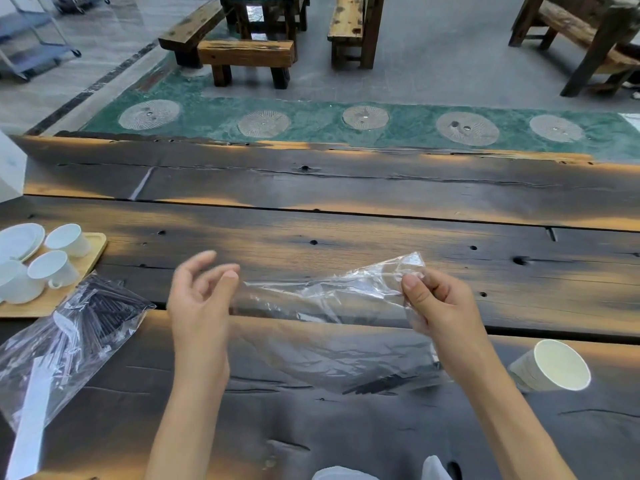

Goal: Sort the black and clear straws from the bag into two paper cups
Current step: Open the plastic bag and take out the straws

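Observation:
My right hand [440,306] pinches the upper end of a clear plastic bag [332,299] that stretches across the dark wooden table [346,223] in front of me; I cannot tell what lies inside it. My left hand [199,296] hovers beside the bag's left end, fingers apart and holding nothing. A second clear bag [69,337] full of black straws [100,310] lies at the left. One white paper cup [554,367] lies tipped on its side at the right, mouth toward me.
A wooden tray [91,251] at the far left carries white ceramic cups [52,268] and a stack of saucers [19,239]. White shapes [346,474] show at the bottom edge. Benches and stools stand on the floor beyond the table.

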A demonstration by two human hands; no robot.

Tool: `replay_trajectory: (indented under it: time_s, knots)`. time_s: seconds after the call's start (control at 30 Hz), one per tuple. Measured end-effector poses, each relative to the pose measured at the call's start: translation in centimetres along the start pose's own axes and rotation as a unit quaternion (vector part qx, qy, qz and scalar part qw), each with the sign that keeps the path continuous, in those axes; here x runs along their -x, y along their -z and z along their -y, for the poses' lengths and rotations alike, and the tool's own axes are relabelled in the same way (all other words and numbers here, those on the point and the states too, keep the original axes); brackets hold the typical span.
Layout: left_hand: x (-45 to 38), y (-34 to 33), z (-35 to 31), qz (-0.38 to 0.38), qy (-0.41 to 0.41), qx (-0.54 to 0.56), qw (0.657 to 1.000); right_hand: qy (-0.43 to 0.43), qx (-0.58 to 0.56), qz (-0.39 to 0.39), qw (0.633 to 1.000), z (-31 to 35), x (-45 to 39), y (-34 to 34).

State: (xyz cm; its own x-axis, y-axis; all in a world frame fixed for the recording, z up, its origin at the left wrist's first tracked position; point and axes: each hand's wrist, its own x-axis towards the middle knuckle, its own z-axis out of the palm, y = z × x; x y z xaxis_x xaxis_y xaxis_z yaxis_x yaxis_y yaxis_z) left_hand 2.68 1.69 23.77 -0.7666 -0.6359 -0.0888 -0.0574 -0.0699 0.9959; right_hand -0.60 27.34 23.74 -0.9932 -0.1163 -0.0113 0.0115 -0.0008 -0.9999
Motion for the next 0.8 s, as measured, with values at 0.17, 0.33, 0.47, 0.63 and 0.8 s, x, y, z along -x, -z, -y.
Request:
replay_trajectory:
  time_s: [0.17, 0.33, 0.47, 0.63, 0.8]
  knots:
    - [0.6, -1.6, -1.4, 0.119, -0.398, -0.358, 0.836, 0.01, 0.037, 0.034, 0.999, 0.3, 0.1, -0.4]
    - [0.4, -3.4, -0.7, 0.21, -0.45, -0.358, 0.791, 0.011, 0.027, 0.042, 0.999, 0.9, 0.2, -0.8]
    - [0.5, -3.6, -0.9, 0.231, -0.389, -0.297, 0.841, 0.021, 0.052, 0.053, 0.997, 1.2, 0.5, -0.5]
    - [0.8, -3.5, -1.4, 0.28, -0.311, -0.245, 0.874, 0.019, 0.071, 0.048, 0.996, 1.0, 0.8, -0.7]
    - [1.6, -4.7, -0.8, 0.297, -0.402, -0.312, 0.808, 0.021, 0.073, 0.083, 0.994, 1.0, 1.0, -1.5]
